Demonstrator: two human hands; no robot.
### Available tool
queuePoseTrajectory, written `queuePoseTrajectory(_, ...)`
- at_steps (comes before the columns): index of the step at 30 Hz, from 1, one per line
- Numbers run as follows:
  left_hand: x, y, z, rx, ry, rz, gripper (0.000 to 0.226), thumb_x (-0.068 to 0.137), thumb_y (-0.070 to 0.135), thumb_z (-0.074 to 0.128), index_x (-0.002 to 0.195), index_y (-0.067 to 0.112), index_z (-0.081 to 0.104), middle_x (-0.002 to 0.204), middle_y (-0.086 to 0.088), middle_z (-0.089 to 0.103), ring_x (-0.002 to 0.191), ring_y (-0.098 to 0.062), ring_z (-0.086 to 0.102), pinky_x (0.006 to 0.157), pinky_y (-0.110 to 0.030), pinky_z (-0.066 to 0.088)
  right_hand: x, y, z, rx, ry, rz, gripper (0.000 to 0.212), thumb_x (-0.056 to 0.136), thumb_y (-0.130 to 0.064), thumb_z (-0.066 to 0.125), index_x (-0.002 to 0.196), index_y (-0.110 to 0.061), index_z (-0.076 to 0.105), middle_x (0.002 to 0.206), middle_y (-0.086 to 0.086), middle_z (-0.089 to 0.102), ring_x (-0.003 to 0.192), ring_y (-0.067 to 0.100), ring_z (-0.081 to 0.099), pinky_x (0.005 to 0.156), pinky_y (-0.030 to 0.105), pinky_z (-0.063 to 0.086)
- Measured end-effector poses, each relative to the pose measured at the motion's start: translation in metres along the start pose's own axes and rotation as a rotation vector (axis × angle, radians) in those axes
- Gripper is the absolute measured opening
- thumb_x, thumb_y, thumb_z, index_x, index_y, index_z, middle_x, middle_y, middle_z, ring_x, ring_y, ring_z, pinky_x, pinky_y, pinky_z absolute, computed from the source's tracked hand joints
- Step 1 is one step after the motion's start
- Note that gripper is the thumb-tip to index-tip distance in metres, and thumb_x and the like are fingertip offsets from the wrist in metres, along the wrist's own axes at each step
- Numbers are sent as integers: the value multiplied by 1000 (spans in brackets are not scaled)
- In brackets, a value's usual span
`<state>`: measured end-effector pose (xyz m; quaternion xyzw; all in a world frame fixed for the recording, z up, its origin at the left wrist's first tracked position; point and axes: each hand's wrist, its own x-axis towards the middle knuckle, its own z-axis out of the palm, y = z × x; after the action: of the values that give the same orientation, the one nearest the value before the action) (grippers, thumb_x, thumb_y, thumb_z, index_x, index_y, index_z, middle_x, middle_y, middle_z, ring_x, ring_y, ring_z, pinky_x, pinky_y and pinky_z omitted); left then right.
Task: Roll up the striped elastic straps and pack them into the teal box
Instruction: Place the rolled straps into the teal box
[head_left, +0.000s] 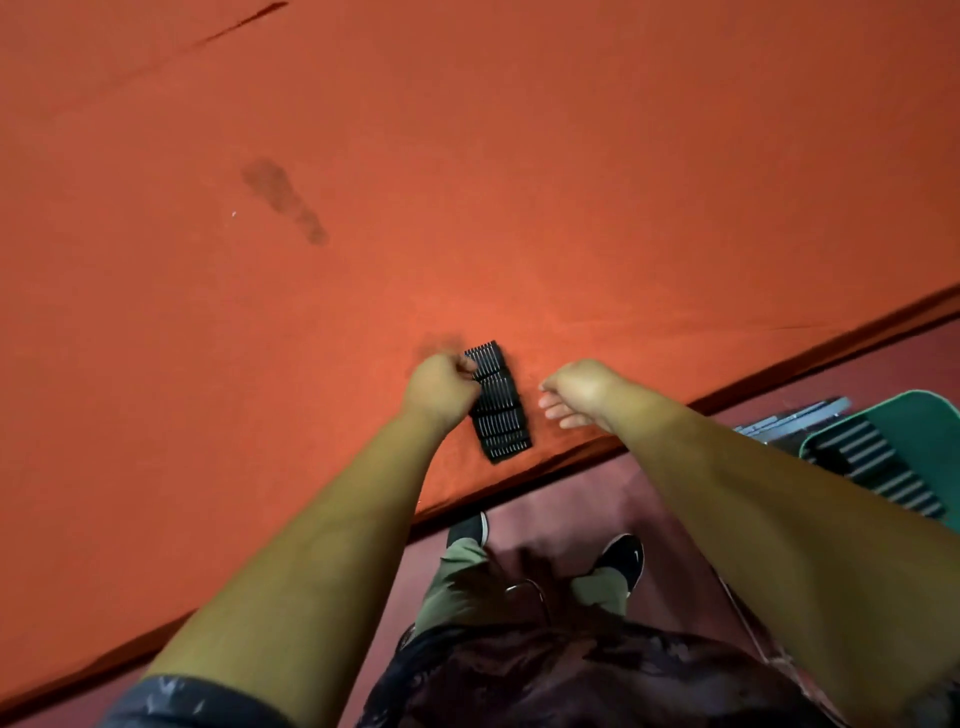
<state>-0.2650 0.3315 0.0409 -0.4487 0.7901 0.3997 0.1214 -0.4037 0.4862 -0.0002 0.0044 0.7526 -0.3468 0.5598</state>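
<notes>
Head view: my left hand (440, 385) is curled closed, pinching the far end of a black, white-ribbed elastic strap (498, 402) lying flat at frame centre on the orange cloth surface (519, 182). My right hand (576, 391) hovers half-open beside it, touching nothing. At the right edge, the teal box (914, 431) holds more straps.

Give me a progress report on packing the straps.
Done: black white-striped straps already lie in the teal plastic box at right. In hand: the left hand pinches a flat black striped elastic strap on the orange table; the right hand hovers beside it, empty. Left: rolling and boxing it.
</notes>
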Motion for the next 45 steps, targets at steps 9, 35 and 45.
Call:
queuePoseTrajectory(9,27,-14,36,528,-110,330,46,90,12,71,134,9,58,133,-14,56,124,-38,51,104,-49,49,22,30,33,55,28,57,12,107,-11,56,112,-18,65,115,6,72,85,16,69,68,30,55)
queuePoseTrajectory(35,40,-70,28,-17,-73,222,37,89,8,76,113,22,52,104,5,68,101,-23,66,82,-31,48,73,58,81,47,147,-91,40,90,-16,86,124,-16,66,109,5,76,99,28,77,99,47,61)
queuePoseTrajectory(45,32,-76,22,-182,-91,173,68,88,3,74,147,27,50,112,9,71,98,-10,70,89,-28,57,65,56,82,84,181,-93,67,88,-13,88,148,-13,57,128,1,64,114,27,72,108,44,56)
